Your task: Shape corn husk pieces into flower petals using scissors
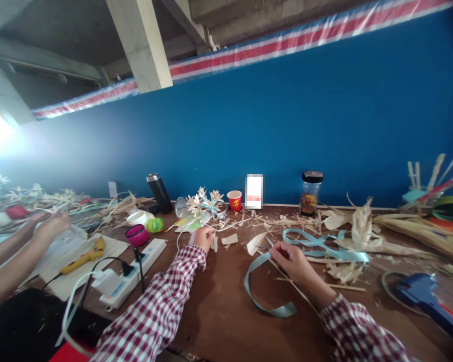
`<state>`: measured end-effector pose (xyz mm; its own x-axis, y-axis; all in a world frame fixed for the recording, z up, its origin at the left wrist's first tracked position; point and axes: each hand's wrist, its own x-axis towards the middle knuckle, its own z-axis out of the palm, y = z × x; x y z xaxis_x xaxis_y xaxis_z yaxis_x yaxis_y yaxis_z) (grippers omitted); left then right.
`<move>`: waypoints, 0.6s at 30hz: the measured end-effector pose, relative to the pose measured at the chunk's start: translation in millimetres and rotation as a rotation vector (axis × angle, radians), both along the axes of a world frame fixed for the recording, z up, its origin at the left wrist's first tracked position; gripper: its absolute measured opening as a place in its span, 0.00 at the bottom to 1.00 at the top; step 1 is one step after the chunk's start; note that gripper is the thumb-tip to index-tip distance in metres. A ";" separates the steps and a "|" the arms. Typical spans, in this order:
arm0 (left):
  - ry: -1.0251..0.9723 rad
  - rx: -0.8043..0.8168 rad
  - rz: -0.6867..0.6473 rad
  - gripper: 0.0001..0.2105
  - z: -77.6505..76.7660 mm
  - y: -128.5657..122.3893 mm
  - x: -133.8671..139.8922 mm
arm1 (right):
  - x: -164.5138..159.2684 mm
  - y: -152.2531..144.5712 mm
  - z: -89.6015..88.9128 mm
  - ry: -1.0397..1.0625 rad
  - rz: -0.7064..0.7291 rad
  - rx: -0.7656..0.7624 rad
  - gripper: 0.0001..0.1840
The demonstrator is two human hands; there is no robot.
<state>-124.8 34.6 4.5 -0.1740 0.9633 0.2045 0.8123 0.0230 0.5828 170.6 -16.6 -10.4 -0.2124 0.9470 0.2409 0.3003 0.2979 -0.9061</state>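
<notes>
My right hand [292, 259] is closed in a pinch on a light blue ribbon [249, 286], whose free end curls down onto the brown table. More light blue ribbon [309, 236] lies looped behind that hand. My left hand [203, 238] is closed just in front of a bunch of pale husk flowers [204, 203]. A small pale strip [215, 245] shows at its fingertips; whether the fingers grip it is unclear. Between the hands lies a flat piece of dried husk [230, 240], and a curled husk [255, 243] is near my right fingers.
A blue glue gun [419, 294] lies at right, a yellow one [85, 256] at left beside a power strip [151, 259]. Along the back stand a black flask [160, 193], red paper cup [234, 201] and glass jar [309, 196]. Another person's hands [51, 229] work at left.
</notes>
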 end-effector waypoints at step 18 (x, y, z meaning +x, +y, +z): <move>0.068 0.086 -0.093 0.09 -1.5 -20.5 44.2 | -2.2 -3.0 5.0 0.004 -0.035 0.056 0.14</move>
<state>-80.6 14.1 3.0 -0.0675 0.9529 0.2957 0.8462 -0.1023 0.5230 168.4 -19.6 -5.4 -0.1782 0.9390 0.2942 0.3082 0.3372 -0.8896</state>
